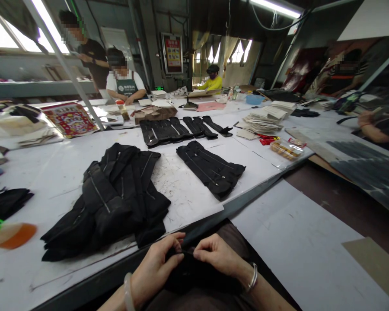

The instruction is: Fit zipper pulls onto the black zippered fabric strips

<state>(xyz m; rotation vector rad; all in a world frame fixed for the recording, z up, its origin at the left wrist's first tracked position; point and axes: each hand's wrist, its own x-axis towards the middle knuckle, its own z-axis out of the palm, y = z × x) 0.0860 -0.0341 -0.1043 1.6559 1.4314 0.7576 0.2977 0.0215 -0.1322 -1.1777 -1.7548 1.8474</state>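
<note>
Just below the table's front edge, my left hand [160,261] and my right hand [218,257] pinch the upper edge of a black fabric piece [194,274]. Thumbs and fingertips of both hands are closed on it, a short distance apart. Most of the piece lies in shadow over my lap, so its shape is hard to make out. Ahead on the left is a heap of black zippered fabric pieces [113,194]. A smaller stack of black zippered pieces [210,166] lies to its right, and a row of similar black pieces [178,129] stretches behind.
A bottle of orange liquid [13,234] lies at the left. Stacked pale sheets [266,119] and a clear box of yellow food [287,149] are on the right. A red patterned box [70,119] stands at the back left. Several people work around the white table [68,276].
</note>
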